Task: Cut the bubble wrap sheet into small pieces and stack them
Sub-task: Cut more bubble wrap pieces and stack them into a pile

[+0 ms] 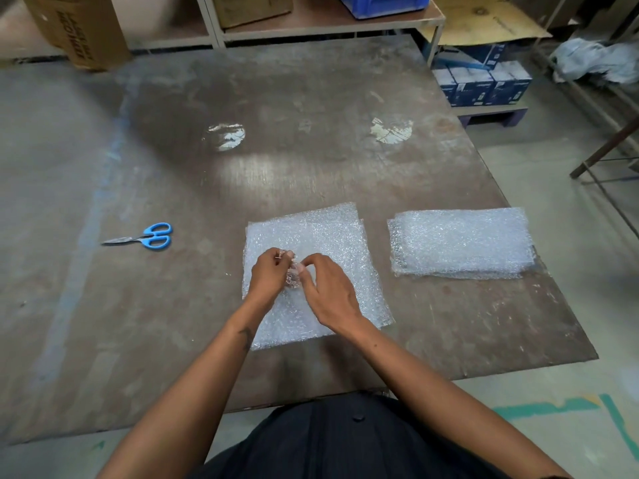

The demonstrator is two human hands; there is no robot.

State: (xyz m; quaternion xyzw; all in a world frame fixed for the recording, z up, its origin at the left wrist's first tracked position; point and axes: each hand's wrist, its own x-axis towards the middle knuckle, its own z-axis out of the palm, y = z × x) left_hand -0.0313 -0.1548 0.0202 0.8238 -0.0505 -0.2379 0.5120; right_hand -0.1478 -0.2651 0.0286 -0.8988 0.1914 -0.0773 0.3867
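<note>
A bubble wrap sheet [321, 236], folded in layers, lies flat on the brown table [276, 160] just in front of me. Over its near half, my left hand [268, 273] and my right hand [328, 292] both pinch a small crumpled scrap of bubble wrap [293, 276] held between them. To the right lies a stack of cut bubble wrap pieces [460, 242]. Blue-handled scissors [147, 236] lie shut on the table to the left, well apart from both hands.
A cardboard box [79, 32] stands at the table's far left corner. Metal shelving [311, 25] with a blue crate [383, 3] runs behind the table. Blue and white cartons [480, 83] sit on the floor at the right, by the table's right edge.
</note>
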